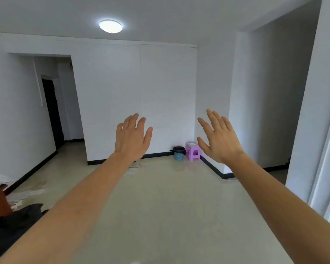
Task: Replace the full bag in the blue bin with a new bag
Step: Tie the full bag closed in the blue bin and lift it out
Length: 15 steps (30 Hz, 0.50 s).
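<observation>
A small blue bin [179, 155] with a lattice wall stands on the floor in the far corner, against the white wall. A black bag [178, 149] lines it and folds over its rim. My left hand [132, 138] and my right hand [218, 139] are both stretched out in front of me at chest height, backs towards the camera, fingers spread and holding nothing. The bin is far beyond both hands, seen between them. No new bag is visible.
A purple plastic stool [192, 151] stands right of the bin, with something small and white on top. Dark clothing [13, 221] and papers [0, 181] lie at the lower left. A dark doorway [51, 113] opens at the far left. A wide stretch of pale floor [160, 197] lies ahead.
</observation>
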{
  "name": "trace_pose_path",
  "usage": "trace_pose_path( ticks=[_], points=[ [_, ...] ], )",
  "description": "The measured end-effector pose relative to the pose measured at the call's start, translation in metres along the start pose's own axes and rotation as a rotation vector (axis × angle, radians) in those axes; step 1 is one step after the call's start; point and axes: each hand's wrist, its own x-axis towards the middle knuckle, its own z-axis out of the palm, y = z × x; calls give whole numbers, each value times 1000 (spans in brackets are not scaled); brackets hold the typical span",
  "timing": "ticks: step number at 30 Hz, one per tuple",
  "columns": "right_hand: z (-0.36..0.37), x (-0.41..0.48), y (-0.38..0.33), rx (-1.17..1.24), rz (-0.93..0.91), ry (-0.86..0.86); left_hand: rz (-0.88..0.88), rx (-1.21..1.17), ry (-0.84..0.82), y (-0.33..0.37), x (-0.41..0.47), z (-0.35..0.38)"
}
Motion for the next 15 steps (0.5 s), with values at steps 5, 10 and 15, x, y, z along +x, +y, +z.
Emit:
trace_pose_path(
  ticks=[5,10,15],
  points=[
    [105,62,56,-3,57,-106,4,68,-68,-4,96,88],
    [201,146,95,68,116,-113,75,145,-14,-21,182,165],
    [325,205,95,89,68,-182,140,167,-32,-60,224,267]
  ],
)
